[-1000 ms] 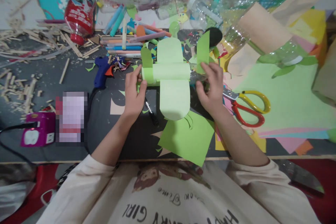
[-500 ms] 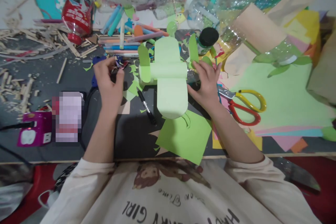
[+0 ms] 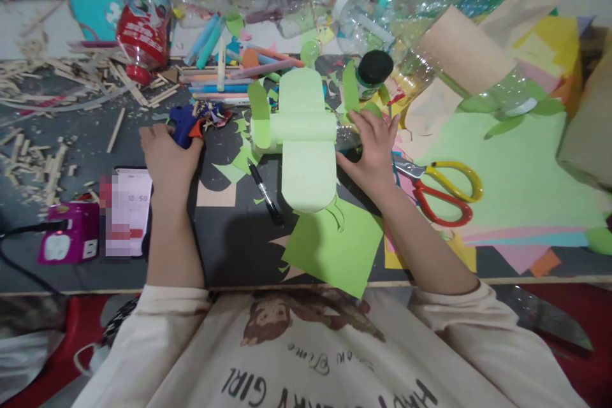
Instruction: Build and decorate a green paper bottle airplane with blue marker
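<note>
A blue glue gun is gripped in the closed left hand. The green paper plane is touched at its end by the right hand, fingers loosely spread open.

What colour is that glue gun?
The glue gun is blue with an orange trigger; the head view shows it best.

Open dark tabletop lies at 7 o'clock from the green paper plane, crossed only by a black marker. Scissors block 3 o'clock, a black-capped bottle 1 o'clock, pens 11 o'clock, the blue glue gun 9 o'clock.
</note>
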A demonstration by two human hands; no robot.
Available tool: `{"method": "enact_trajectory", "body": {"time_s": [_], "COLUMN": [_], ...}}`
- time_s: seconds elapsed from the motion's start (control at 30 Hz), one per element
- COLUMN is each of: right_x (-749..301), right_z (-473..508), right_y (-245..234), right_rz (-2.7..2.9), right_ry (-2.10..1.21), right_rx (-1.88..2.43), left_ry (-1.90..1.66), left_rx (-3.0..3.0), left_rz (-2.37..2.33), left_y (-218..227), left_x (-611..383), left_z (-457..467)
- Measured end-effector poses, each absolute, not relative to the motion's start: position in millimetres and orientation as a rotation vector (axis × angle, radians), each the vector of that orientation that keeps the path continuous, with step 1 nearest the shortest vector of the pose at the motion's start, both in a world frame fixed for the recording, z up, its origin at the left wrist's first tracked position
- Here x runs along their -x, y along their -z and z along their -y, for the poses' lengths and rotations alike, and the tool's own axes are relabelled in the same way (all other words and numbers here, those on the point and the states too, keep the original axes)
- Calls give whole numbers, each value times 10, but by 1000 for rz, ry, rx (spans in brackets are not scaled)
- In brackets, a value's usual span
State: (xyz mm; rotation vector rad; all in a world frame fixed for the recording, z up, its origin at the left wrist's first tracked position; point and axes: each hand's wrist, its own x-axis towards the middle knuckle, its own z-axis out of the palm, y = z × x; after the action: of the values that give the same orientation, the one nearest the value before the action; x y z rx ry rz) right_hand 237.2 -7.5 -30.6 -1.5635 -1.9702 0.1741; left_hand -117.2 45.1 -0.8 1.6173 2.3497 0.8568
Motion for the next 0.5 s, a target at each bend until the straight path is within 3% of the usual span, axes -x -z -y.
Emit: {"method": "enact_trajectory", "body": {"time_s": [0.2,0.5], "right_x": [-2356,-2336], "right_z": [84,90], "right_y": [309,319], "right_rz": [1960,1964], "right_ry": [-171,-170], "right_rx": [1563,1551], "left_ry": [-899,-1718], "left_rx": [-1586,-1613], "left_rz": [-2273,-1918], "left_y": [144,354], "left_x": [1285,1319], "left_z": [-492,-632]}}
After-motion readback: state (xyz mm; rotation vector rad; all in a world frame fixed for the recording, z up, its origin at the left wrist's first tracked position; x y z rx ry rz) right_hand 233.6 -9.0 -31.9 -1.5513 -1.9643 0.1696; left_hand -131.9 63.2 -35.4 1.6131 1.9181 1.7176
